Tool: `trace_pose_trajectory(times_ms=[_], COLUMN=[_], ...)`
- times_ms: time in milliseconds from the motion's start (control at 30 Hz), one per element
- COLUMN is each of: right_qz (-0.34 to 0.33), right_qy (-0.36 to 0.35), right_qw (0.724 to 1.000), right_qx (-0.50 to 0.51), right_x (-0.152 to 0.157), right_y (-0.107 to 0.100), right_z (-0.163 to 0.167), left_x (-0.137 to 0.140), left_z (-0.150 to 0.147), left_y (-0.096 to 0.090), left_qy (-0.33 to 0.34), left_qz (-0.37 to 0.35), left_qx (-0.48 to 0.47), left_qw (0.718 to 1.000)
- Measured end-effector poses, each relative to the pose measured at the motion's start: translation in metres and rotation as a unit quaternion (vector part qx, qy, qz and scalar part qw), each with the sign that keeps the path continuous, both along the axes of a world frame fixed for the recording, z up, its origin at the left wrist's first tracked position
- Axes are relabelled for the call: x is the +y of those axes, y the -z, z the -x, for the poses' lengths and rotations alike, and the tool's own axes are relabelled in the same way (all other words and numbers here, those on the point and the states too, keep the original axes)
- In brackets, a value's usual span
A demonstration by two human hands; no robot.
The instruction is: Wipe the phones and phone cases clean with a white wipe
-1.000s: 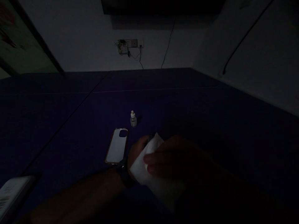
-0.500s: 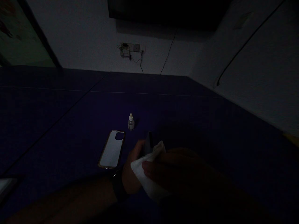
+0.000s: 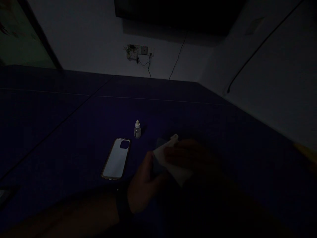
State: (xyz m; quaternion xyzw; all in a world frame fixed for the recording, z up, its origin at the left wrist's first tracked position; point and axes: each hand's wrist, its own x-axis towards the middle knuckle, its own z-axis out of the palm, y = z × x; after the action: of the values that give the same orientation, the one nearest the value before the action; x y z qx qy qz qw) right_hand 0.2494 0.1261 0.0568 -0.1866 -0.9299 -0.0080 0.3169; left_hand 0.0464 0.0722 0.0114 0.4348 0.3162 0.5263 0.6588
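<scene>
The scene is very dim. My left hand (image 3: 142, 185), with a dark watch (image 3: 123, 201) at its wrist, grips the edges of a phone (image 3: 157, 166), a flat slab whose details are lost in the dark. Against the phone's upper face my right hand (image 3: 189, 153) presses a white cloth (image 3: 177, 172), fingers laid over it; the cloth covers much of the phone. To the left lies a clear phone case (image 3: 115, 162) with a camera cutout. A small dropper bottle (image 3: 137, 133) with a white cap stands upright beyond the case.
A dark blue tabletop (image 3: 74, 138) with seams runs back to a white wall. Sockets (image 3: 140, 50) with cables and a dark screen (image 3: 178, 15) are on that wall. The corner of a dark-edged object (image 3: 6, 195) shows at the lower left, and something yellow (image 3: 305, 152) at the right.
My right hand has moved the cloth up and away along the phone. The phone has turned from edge-on to flatter, and my left thumb now shows on its near side.
</scene>
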Motion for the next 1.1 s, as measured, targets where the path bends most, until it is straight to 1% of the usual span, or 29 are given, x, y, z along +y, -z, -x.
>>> trace_pose_trajectory(times_ms=[67, 133, 200, 267, 333, 400, 433, 500, 567, 633, 733, 800, 967, 1000, 1100], right_qz=[-0.013, 0.002, 0.029, 0.05, 0.061, 0.066, 0.068, 0.067, 0.06, 0.057, 0.053, 0.044, 0.035, 0.038, 0.041], right_qy=[-0.01, 0.001, 0.016, 0.021, 0.011, -0.004, -0.003, 0.027, 0.072, 0.095, 0.084, 0.076, -0.021, -0.019, 0.038], right_qw=[0.998, 0.995, 0.993, 0.993, 0.993, 0.994, 0.995, 0.995, 0.995, 0.994, 0.995, 0.996, 0.999, 0.999, 0.998], right_qx=[0.06, 0.104, 0.111, 0.109, 0.101, 0.085, 0.076, 0.064, 0.045, 0.014, -0.024, -0.028, -0.019, -0.012, 0.0], right_x=[0.005, 0.009, 0.012, 0.016, 0.019, 0.023, 0.025, 0.029, 0.032, 0.034, 0.035, 0.035, 0.038, 0.039, 0.04], right_y=[-0.003, 0.0, 0.006, 0.013, 0.018, 0.021, 0.021, 0.02, 0.02, 0.024, 0.036, 0.043, 0.049, 0.049, 0.051], right_z=[-0.002, -0.001, 0.002, 0.004, 0.004, 0.0, -0.002, -0.007, -0.011, -0.01, -0.005, -0.003, -0.006, -0.006, -0.005], left_x=[0.004, 0.01, 0.016, 0.02, 0.023, 0.025, 0.025, 0.025, 0.024, 0.023, 0.021, 0.021, 0.021, 0.021, 0.02], left_z=[-0.001, -0.001, -0.001, -0.001, 0.0, 0.001, 0.001, 0.001, 0.0, -0.001, -0.003, -0.004, -0.005, -0.005, -0.005], left_y=[-0.003, -0.005, -0.005, -0.003, -0.001, 0.0, 0.0, 0.001, 0.003, 0.006, 0.011, 0.013, 0.013, 0.013, 0.012], left_qy=[-0.011, -0.01, 0.011, 0.041, 0.076, 0.107, 0.116, 0.119, 0.109, 0.093, 0.073, 0.075, 0.068, 0.069, 0.079], left_qz=[0.038, 0.09, 0.131, 0.16, 0.183, 0.199, 0.203, 0.21, 0.22, 0.225, 0.216, 0.205, 0.187, 0.19, 0.208], left_qx=[-0.01, -0.056, -0.128, -0.201, -0.24, -0.259, -0.265, -0.267, -0.259, -0.254, -0.256, -0.263, -0.283, -0.284, -0.283], left_qw=[0.999, 0.994, 0.983, 0.966, 0.951, 0.939, 0.935, 0.933, 0.934, 0.936, 0.939, 0.94, 0.938, 0.937, 0.933])
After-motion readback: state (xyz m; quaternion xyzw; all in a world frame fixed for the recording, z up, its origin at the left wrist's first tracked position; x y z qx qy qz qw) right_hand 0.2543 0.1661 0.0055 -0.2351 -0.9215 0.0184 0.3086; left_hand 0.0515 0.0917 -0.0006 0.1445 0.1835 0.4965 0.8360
